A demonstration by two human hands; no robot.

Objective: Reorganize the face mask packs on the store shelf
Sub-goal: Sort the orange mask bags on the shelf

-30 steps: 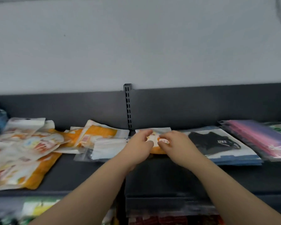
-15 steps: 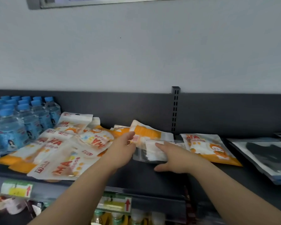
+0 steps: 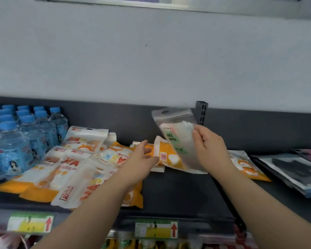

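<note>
Step in hand: sorting. The right hand [image 3: 210, 148] grips a clear face mask pack [image 3: 176, 133] by its right edge and holds it upright above the shelf [image 3: 178, 191], just in front of the back panel. The left hand [image 3: 140, 157] pinches the left end of an orange pack [image 3: 167, 155] lying flat beneath the clear pack.

Next move, as judged: carry the clear pack away from the orange pile [image 3: 74, 168] on the left, then slide the orange pack left to join that pile. Keep the grip light, as the film is likely slippery.
</note>
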